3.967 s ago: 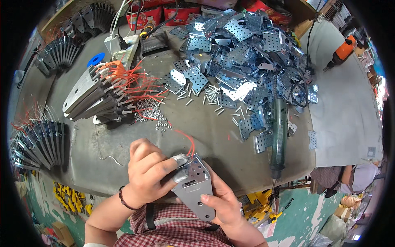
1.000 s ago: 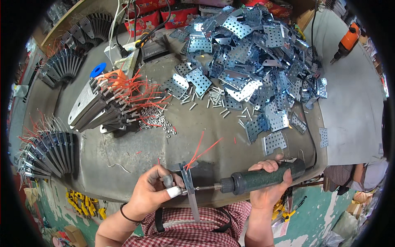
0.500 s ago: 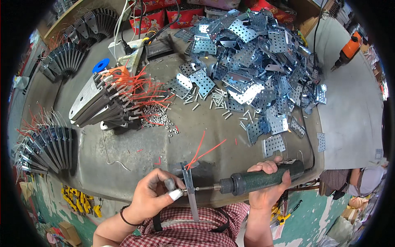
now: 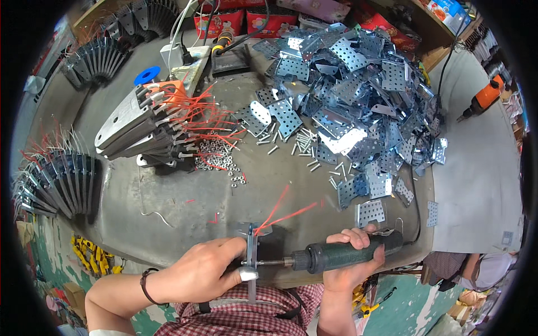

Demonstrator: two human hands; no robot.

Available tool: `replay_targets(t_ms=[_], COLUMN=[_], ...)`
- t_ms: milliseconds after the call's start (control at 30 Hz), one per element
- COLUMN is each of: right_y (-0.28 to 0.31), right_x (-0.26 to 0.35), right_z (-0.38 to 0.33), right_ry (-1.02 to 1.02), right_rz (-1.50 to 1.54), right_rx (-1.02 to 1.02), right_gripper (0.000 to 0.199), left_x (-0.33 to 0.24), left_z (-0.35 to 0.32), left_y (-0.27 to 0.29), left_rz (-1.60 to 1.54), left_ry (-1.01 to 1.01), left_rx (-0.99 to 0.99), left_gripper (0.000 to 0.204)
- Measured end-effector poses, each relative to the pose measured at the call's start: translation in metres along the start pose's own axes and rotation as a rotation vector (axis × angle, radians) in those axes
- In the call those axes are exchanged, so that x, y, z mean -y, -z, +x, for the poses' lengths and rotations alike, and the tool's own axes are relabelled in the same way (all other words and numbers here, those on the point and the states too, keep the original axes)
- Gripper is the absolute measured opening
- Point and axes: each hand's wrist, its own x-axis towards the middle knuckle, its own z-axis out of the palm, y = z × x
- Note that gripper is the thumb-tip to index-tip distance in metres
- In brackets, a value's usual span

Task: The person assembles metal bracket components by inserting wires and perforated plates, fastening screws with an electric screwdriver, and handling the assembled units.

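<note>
In my left hand (image 4: 210, 267), its thumb tip wrapped in white, is a flat metal part (image 4: 253, 287) held on edge, with two red wires (image 4: 291, 211) rising from its top and a perforated plate at its upper end. My right hand (image 4: 354, 252) grips a dark green electric screwdriver (image 4: 336, 256) lying level. Its bit (image 4: 274, 262) points left and meets the part opposite my left fingers. A screw there is too small to make out. Left of centre lie a stack of grey tapered parts with red wires (image 4: 131, 126) and a scatter of nuts (image 4: 216, 154).
Perforated metal plates (image 4: 358, 84) are heaped at the back right, with loose screws (image 4: 305, 143) before them. Fanned finished-looking parts (image 4: 59, 173) stand at the left. An orange power tool (image 4: 486, 96) rests far right. A blue spool (image 4: 147, 75) sits near a power strip (image 4: 190, 61).
My left hand has turned so its back shows more, its fingers now closed against the part. Both hands, the part and the screwdriver have shifted slightly left; the view has shifted too.
</note>
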Motion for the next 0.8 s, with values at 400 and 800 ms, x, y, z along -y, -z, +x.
replay_targets(t_ms=[400,800], right_y=[0.004,0.002], right_x=[0.003,0.005], right_z=[0.008,0.004], right_ry=[0.039,0.060], right_rz=[0.029,-0.048], right_rx=[0.015,-0.028], right_gripper=[0.034,0.040], left_x=[0.011,0.010], left_z=[0.020,0.011], left_y=[0.004,0.011], left_rz=[-0.112,-0.065], left_ry=[-0.140,0.056], left_rx=[0.036,0.074], left_gripper=[0.027,0.035])
